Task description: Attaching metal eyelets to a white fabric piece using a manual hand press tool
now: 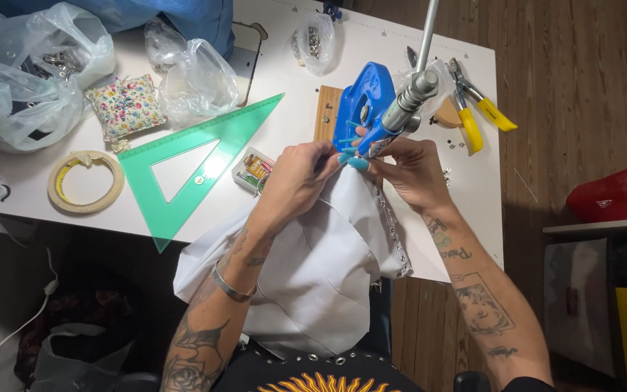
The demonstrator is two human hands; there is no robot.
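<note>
A blue hand press [366, 109] with a long metal lever [421, 51] stands on a wooden base [326, 109] on the white table [371, 43]. My left hand [295, 181] and my right hand [414, 170] both pinch the edge of a white fabric piece [321, 261] and hold it under the press head. A row of metal eyelets [393, 232] runs along the fabric's right edge. The fabric drapes off the table toward my lap.
A green transparent set square [205, 163], a roll of masking tape [85, 181], a floral pincushion [125, 107], a small box [253, 171] and plastic bags [30, 65] lie to the left. Yellow-handled pliers [477, 109] sit to the right. A red basket [622, 192] stands far right.
</note>
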